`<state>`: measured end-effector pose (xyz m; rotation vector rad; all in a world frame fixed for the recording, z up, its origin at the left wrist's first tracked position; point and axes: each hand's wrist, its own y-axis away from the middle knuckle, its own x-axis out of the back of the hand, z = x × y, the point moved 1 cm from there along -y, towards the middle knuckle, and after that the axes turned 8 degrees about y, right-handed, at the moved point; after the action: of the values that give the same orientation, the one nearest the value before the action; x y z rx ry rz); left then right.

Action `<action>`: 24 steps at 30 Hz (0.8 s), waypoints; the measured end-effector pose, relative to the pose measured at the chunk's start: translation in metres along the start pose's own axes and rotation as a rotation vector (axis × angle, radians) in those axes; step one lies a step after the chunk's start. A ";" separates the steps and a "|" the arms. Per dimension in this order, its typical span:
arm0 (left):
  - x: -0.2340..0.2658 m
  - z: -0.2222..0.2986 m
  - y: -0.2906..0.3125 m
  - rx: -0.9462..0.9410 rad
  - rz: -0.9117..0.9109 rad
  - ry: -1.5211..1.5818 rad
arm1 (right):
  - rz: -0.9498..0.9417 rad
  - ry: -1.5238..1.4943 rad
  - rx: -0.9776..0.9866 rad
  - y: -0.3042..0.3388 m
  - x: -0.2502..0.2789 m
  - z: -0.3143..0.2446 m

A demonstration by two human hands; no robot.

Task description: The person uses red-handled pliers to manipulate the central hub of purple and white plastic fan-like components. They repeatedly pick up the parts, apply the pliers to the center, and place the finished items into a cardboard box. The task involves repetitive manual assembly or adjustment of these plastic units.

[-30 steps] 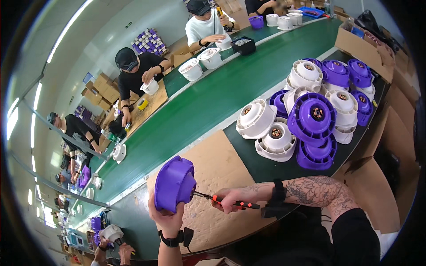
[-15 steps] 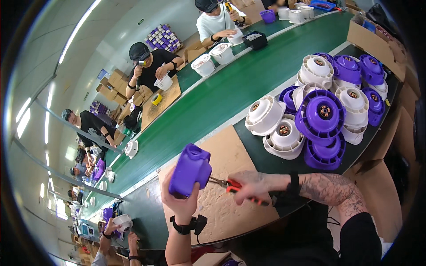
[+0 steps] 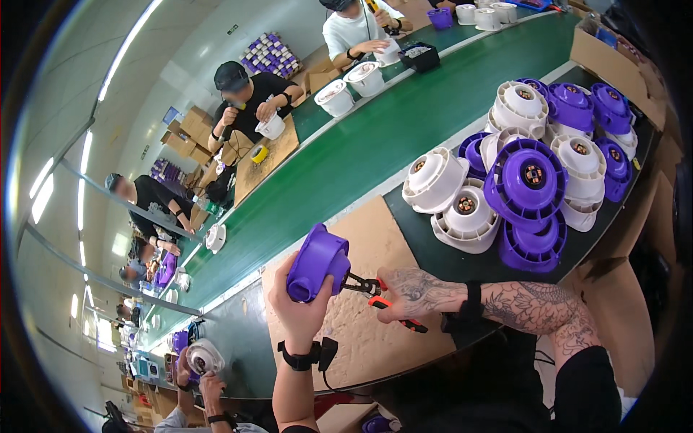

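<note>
Fingers and thumb of my left hand point(image 3: 304, 297) are wrapped round a purple plastic housing point(image 3: 317, 256), raised above a sheet of cardboard point(image 3: 372, 245). My right hand point(image 3: 411, 292) is closed on pliers with red and black handles point(image 3: 378, 302). Their metal jaws point left and meet the housing's right side, beside my left thumb. Whether the tips grip a part there cannot be made out.
To the right, white and purple housings point(image 3: 525, 175) are piled on the dark green table. A green conveyor belt point(image 3: 346, 155) runs behind the cardboard. Co-workers point(image 3: 253, 94) handle white housings across it; another person's hands point(image 3: 206, 382) hold a white housing at lower left.
My left hand has turned the purple housing, so its rounded protrusion now faces down and left. The pliers have moved slightly left and up, and their handles are spread wider.
</note>
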<state>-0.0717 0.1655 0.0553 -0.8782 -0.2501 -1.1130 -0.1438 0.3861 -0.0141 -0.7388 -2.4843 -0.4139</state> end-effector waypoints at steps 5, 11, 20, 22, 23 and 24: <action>-0.006 -0.024 0.017 -0.187 0.342 0.025 | -0.644 -1.282 0.024 -0.010 -0.024 0.016; 0.002 -0.029 0.016 -0.181 0.224 0.186 | -0.245 -0.396 -0.057 0.004 0.006 -0.011; -0.005 -0.019 0.014 -0.158 0.274 0.011 | -0.560 -1.076 0.094 -0.018 -0.022 0.030; 0.001 -0.022 0.013 -0.206 0.227 -0.045 | -0.616 -1.251 0.025 -0.014 -0.035 0.020; 0.003 -0.023 0.012 -0.232 0.203 -0.073 | -0.618 -1.255 -0.040 -0.014 -0.035 0.019; 0.002 -0.025 0.012 -0.229 0.207 0.024 | -0.620 -1.259 -0.106 -0.015 -0.035 0.018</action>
<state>-0.0665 0.1481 0.0347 -1.0676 -0.0098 -0.9701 -0.1337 0.3668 -0.0502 -0.2025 -3.9276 -0.3264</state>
